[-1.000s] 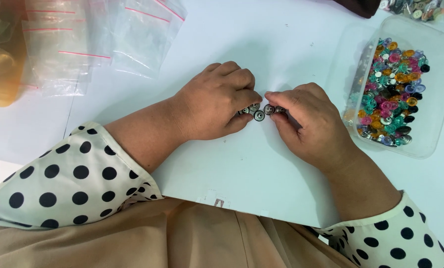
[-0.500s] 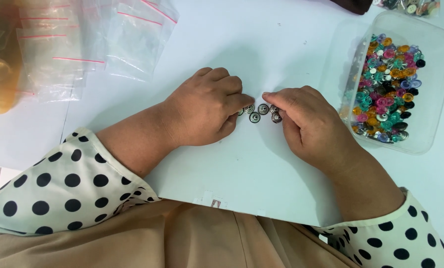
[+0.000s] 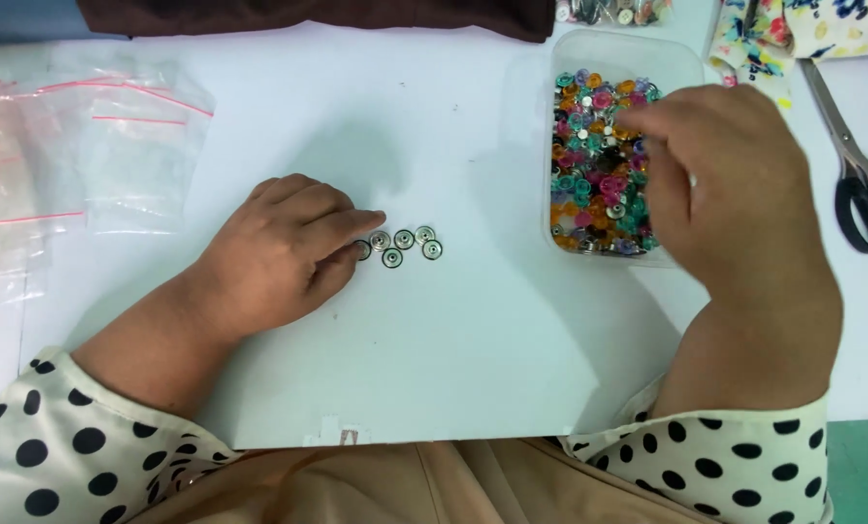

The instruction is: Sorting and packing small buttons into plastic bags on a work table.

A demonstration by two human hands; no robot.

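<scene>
both arms wear cream-white sleeves (image 3: 75, 456) scattered with round black polka dots, the cuffs ending just above the wrists. the dots are evenly sized and spaced. below them, at the bottom edge, a plain tan garment (image 3: 424, 485) covers the lap, with soft folds. the left hand (image 3: 279, 252) and right hand (image 3: 735, 184) are bare, with no rings or watch visible.

White table (image 3: 453, 369), green floor (image 3: 866, 471)

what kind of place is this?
Likely a sewing or craft worktable: a clear tub of mixed coloured snap buttons, scissors beside floral fabric, and zip bags. The left hand rests by a few dark-rimmed buttons.
</scene>
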